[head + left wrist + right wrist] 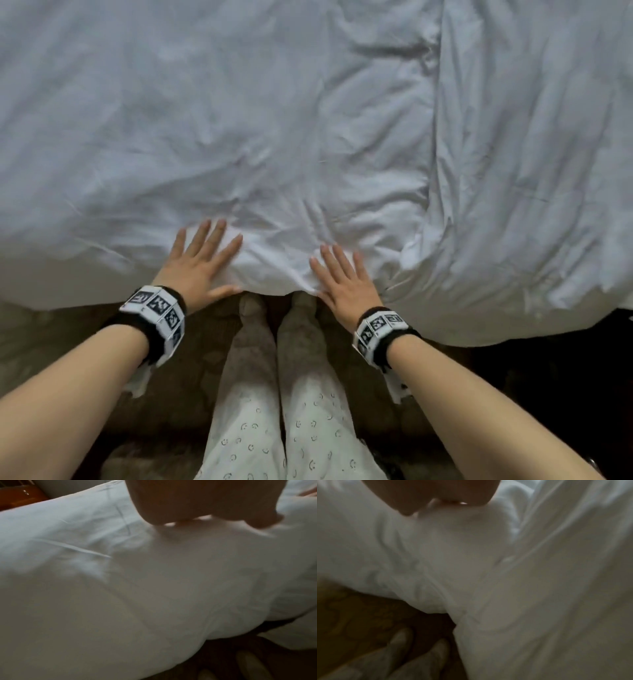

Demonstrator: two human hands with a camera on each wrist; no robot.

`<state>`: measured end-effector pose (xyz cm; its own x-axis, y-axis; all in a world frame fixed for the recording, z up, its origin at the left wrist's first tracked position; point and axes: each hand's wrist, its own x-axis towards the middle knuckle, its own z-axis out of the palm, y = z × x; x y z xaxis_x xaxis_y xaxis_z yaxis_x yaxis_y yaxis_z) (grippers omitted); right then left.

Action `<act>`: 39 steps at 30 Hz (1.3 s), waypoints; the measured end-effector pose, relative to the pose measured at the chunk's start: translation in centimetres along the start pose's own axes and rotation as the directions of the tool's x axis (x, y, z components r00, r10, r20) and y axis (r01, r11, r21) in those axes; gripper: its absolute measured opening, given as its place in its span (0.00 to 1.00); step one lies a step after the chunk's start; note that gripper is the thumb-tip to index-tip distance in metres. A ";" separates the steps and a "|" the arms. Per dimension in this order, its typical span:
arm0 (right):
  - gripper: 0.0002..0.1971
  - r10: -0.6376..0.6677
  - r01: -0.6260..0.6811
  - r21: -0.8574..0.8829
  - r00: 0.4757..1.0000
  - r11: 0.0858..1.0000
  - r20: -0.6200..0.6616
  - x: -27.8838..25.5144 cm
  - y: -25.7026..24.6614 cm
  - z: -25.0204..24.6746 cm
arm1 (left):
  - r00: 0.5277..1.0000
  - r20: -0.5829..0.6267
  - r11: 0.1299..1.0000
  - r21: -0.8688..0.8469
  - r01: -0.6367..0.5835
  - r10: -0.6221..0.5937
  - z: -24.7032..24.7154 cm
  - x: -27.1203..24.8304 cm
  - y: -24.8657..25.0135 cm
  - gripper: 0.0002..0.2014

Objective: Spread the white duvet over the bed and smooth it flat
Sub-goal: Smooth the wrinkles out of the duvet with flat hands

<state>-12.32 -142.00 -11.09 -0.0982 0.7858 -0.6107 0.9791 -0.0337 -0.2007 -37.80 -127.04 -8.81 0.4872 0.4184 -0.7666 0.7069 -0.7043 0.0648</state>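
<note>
Duvet (274, 120) covers the bed in front of you, white and wrinkled, with a long fold running down its right part. Your left hand (198, 263) and right hand (346, 287) lie flat on its near edge, fingers straight and spread, apart from each other. Below, your socked feet (274, 308) stand on patterned carpet (61, 329); a wooden nightstand (18, 497) sits beyond the bed's far corner.

The person has bare forearms; each wrist carries a black band (156, 323) ringed with white tiles bearing black square markers. White trousers (246, 421) with small smiley prints, pale socks (251, 306).
</note>
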 end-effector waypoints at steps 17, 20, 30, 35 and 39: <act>0.36 0.622 -0.519 0.414 0.766 0.748 -0.163 4.2 4.3 -3.8 | 0.906 -0.200 0.905 -0.292 0.309 -0.373 -1.8 4.1 -1.8 0.33; 0.35 0.705 -0.571 0.551 0.708 0.608 -0.044 0.9 5.8 -3.8 | 0.702 -0.040 0.613 -0.523 0.592 -0.711 1.6 -1.0 -6.3 0.33; 0.32 0.609 -0.439 0.676 0.793 0.592 -0.018 5.2 0.9 -17.8 | 0.540 -0.048 0.377 -0.767 0.519 -0.841 -7.2 -7.4 -14.0 0.33; 0.32 0.500 -0.313 0.619 0.853 0.721 -0.151 7.7 -5.5 -26.7 | 0.535 -0.142 0.398 -0.826 0.400 -0.833 -12.1 -11.0 -17.3 0.32; 0.30 0.446 -0.239 0.588 0.864 0.773 -0.234 9.7 -12.8 -33.3 | 0.501 -0.128 0.347 -0.861 0.371 -0.856 -13.0 -16.3 -23.9 0.31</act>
<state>-19.86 -113.43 11.08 0.3933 0.8087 -0.4375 0.6750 -0.5770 -0.4598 -55.98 -109.60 10.46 -0.2950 0.8859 -0.3579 0.8677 0.4052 0.2880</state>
